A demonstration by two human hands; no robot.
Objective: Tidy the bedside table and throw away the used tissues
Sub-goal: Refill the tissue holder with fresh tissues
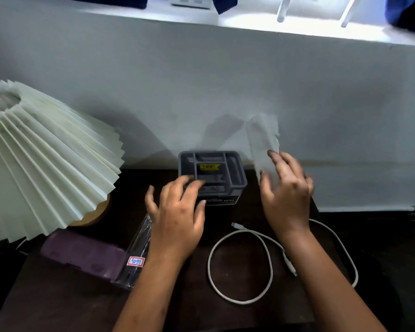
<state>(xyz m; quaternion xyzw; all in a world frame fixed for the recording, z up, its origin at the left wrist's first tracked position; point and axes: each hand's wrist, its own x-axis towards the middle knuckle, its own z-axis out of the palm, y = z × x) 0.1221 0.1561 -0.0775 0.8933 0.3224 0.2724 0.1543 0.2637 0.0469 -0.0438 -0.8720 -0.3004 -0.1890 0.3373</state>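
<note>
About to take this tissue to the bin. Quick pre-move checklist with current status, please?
1. Grip on the tissue: ok, the right hand holds it, though the picture is blurred there.
2. The left hand free: ok, it rests on the grey organizer and holds nothing.
3. The white cable out of the way: not ok, it loops on the table under the right forearm.
4. More tissues left: cannot tell, the lamp shade hides part of the table.
5. Bin located: not ok, none in view.
</note>
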